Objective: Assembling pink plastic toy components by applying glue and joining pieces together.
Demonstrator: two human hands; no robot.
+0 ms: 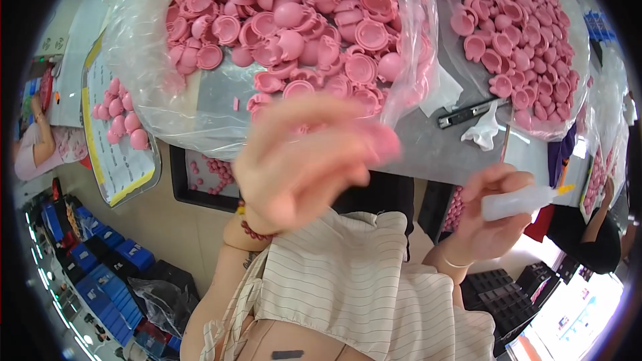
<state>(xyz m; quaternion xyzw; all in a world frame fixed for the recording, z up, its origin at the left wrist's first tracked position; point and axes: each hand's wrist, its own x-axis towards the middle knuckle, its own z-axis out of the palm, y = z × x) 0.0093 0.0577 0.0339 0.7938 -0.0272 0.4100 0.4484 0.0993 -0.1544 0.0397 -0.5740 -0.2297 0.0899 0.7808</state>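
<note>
My left hand (301, 160), smeared by motion, is raised over the table's near edge. Its fingers close around a small pink plastic shell (382, 142), blurred at the fingertips. To the right, my right hand (491, 227) grips a translucent white squeeze bottle (511, 202), lying nearly level, with its yellow nozzle (566, 189) pointing right. Beyond my left hand, a heap of pink half-round shells (287, 20) fills an opened clear plastic bag (140, 93). A second bag at the far right holds smaller pink shells (528, 47).
A black cutter knife (468, 113) and crumpled white tissue (483, 130) lie between the bags. Joined pink balls (124, 117) sit on a yellow-edged board (127, 170) at left. Below the table is a black tray (187, 190) with pink pieces. Other people work at both sides.
</note>
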